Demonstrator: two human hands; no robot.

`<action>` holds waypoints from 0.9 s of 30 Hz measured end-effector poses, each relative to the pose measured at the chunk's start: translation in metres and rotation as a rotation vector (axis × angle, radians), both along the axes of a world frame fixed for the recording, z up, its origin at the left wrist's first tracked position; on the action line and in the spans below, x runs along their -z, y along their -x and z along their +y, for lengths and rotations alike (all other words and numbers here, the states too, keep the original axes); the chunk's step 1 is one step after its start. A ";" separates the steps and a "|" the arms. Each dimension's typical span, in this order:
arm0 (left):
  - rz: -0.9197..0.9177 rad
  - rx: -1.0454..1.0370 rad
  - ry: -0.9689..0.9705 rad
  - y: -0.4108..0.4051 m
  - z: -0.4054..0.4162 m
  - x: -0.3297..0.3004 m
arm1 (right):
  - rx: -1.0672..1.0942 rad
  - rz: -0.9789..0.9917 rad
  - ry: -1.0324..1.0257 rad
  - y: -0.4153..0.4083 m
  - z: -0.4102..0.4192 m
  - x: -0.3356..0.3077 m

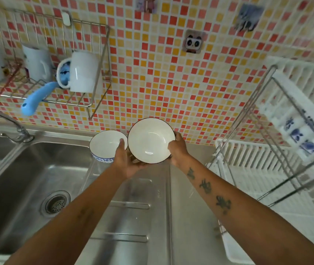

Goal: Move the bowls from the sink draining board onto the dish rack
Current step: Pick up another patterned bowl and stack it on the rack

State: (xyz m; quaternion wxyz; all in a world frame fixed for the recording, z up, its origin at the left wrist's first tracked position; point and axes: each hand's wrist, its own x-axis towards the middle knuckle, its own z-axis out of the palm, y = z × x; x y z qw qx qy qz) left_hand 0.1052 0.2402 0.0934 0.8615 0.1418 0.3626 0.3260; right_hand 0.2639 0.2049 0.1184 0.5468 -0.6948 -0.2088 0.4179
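Note:
A large white bowl with a dark rim is lifted and tilted toward me above the steel draining board. My left hand cups it from below on its left side. My right hand grips its right rim. A smaller white bowl with a blue pattern outside stands on the draining board just left of it, touching my left thumb. The white dish rack with a metal frame stands to the right, with blue-patterned dishes on its upper tier.
The sink basin with a drain and a tap lies to the left. A wire wall shelf holds white mugs and a blue-handled tool. Behind everything is a tiled wall with a panda hook.

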 end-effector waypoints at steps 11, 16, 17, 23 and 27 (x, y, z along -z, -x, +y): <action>-0.293 0.274 -0.348 0.030 -0.098 -0.184 | -0.233 -0.367 -0.386 0.024 -0.105 -0.215; -0.275 0.420 -0.491 0.002 -0.160 -0.241 | -0.277 -0.508 -0.436 -0.015 -0.190 -0.277; -0.263 0.442 -0.502 -0.006 -0.169 -0.248 | -0.280 -0.524 -0.441 -0.026 -0.208 -0.285; -0.104 0.467 -0.682 -0.076 -0.212 -0.289 | -0.180 -0.546 -0.409 -0.094 -0.289 -0.316; 0.054 0.434 -0.874 -0.130 -0.243 -0.311 | -0.051 -0.580 -0.399 -0.134 -0.315 -0.326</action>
